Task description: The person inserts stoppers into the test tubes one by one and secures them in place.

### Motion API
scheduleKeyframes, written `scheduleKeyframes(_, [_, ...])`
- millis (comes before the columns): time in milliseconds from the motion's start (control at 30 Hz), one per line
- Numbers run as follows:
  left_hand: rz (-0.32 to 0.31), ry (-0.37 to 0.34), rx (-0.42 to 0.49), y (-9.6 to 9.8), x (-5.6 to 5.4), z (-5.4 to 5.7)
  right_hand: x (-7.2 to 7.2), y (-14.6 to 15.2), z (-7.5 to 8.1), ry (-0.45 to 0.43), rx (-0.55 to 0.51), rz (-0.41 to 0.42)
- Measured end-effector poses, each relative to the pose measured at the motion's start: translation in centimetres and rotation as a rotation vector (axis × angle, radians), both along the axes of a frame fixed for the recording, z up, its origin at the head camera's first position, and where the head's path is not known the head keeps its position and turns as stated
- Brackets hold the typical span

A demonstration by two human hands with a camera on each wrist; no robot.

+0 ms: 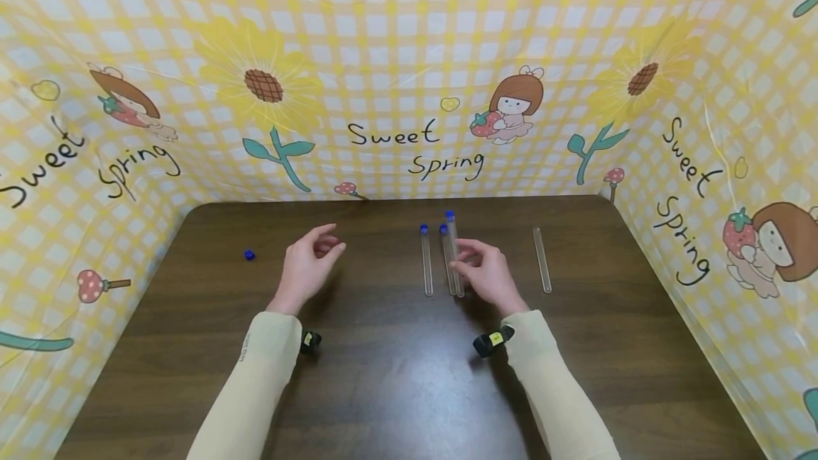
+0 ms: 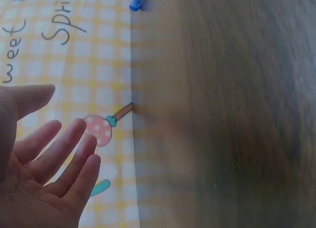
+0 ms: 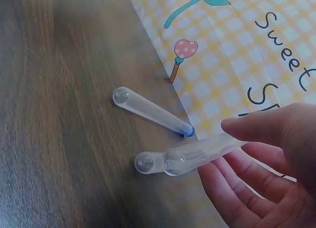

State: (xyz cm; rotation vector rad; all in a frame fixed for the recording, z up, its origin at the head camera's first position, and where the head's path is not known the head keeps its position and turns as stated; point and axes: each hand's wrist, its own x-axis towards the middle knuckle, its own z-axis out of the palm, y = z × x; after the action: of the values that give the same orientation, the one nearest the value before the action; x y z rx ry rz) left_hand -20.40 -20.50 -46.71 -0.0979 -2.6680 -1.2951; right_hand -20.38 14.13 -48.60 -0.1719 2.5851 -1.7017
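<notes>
My right hand (image 1: 491,275) pinches a clear test tube (image 3: 200,156) with a blue cap between thumb and fingers, round end toward me. Close by, a second blue-capped test tube (image 3: 144,163) lies partly hidden behind the held one. A third capped test tube (image 1: 427,268) lies a little to the left on the table. To the right of the right hand lies a test tube without a cap (image 1: 542,261). My left hand (image 1: 305,268) hovers over the table with nothing in it, its fingers loosely bent and apart from the thumb in the left wrist view.
A loose blue cap (image 1: 249,255) sits on the dark wooden table (image 1: 383,389), left of the left hand. Yellow checked cloth (image 1: 383,77) stands along the table's back and both sides. Each wrist bears a small black camera (image 1: 493,341).
</notes>
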Motion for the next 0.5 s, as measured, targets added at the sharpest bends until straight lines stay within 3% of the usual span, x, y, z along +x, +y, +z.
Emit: scheduleKeyframes(500, [0.111, 0.054, -0.028, -3.6, 1.0, -0.4, -0.3, 1.2, -0.4, -0.043, 0.013, -0.021])
